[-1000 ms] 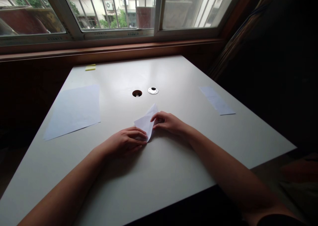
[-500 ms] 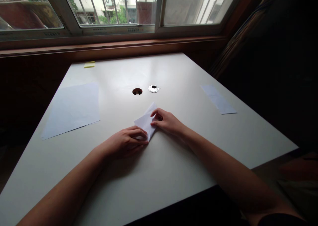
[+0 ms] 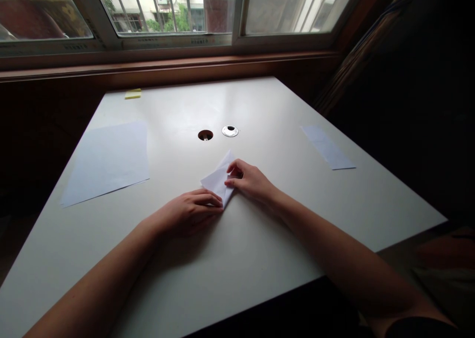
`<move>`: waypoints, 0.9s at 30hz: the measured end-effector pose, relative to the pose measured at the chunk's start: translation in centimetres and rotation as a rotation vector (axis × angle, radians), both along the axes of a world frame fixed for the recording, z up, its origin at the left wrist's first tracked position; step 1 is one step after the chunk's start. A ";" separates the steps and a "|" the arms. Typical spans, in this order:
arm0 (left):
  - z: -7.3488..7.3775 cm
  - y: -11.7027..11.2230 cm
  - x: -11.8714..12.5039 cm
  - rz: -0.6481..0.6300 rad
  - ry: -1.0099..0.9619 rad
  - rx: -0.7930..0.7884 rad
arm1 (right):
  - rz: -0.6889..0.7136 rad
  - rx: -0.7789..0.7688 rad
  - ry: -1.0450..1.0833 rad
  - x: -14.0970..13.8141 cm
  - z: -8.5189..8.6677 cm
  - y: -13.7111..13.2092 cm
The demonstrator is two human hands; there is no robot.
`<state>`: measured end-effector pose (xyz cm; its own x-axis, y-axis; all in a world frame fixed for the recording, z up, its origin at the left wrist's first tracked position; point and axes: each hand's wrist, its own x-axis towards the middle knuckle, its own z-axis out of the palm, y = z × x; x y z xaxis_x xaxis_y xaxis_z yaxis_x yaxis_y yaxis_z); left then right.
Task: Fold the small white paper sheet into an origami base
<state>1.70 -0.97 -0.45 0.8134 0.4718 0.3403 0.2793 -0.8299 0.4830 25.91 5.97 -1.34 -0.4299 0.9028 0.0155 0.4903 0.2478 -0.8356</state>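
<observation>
A folded piece of white paper (image 3: 215, 180) with pointed corners rests near the middle of the white table (image 3: 260, 259), between my two hands. My left hand (image 3: 198, 207) grips its lower left part, with the fingers pressed together along the near corner. On the other side, my right hand (image 3: 247, 179) has thumb and index finger curled at the paper's right edge, pinching it. The underside of the paper and part of its near edge are hidden by my fingers.
Flat white sheets (image 3: 107, 162) lie at the left, and a narrow paper strip (image 3: 327, 147) at the right. Yellow sticky notes (image 3: 132, 94) sit by the far edge. Beyond the paper are a round hole (image 3: 205, 135) and a metal grommet cover (image 3: 230, 131). A window (image 3: 170, 11) stands behind.
The fingers of my left hand have slid slightly and closed together at the paper's near corner. My right hand keeps nearly the same place. The camera view has shifted a little.
</observation>
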 end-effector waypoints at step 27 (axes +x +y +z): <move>-1.0 0.1 -0.1 0.071 0.134 0.115 | -0.035 0.163 -0.063 -0.5 -0.6 -0.4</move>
<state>1.59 -0.86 -1.42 0.8211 0.4938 0.2863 0.3943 -0.8533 0.3411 25.45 5.58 -1.92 -0.4030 0.9049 0.1368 0.5511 0.3594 -0.7531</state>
